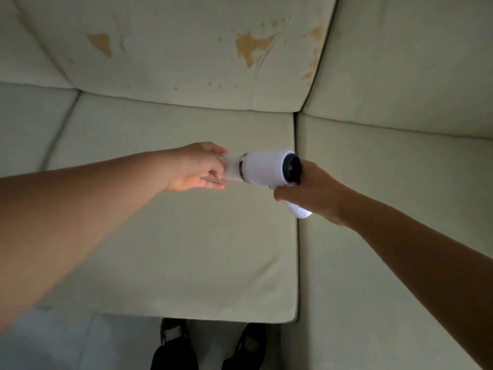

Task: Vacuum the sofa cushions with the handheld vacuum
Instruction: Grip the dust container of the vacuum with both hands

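A white handheld vacuum [262, 166] with a dark rear cap hangs sideways over the middle seat cushion [170, 236] of a pale sofa. My right hand [314, 192] is closed around its white handle, which sticks out below my fist. My left hand [196, 166] grips the clear front end of the vacuum, fingers wrapped around it. The nozzle tip is hidden behind my left fingers. The vacuum is held above the cushion, not touching it.
The back cushion [186, 57] has worn patches where tan shows through. A second seat cushion [373, 209] lies to the right across a dark seam. My two dark shoes [208, 348] stand on the floor at the sofa's front edge.
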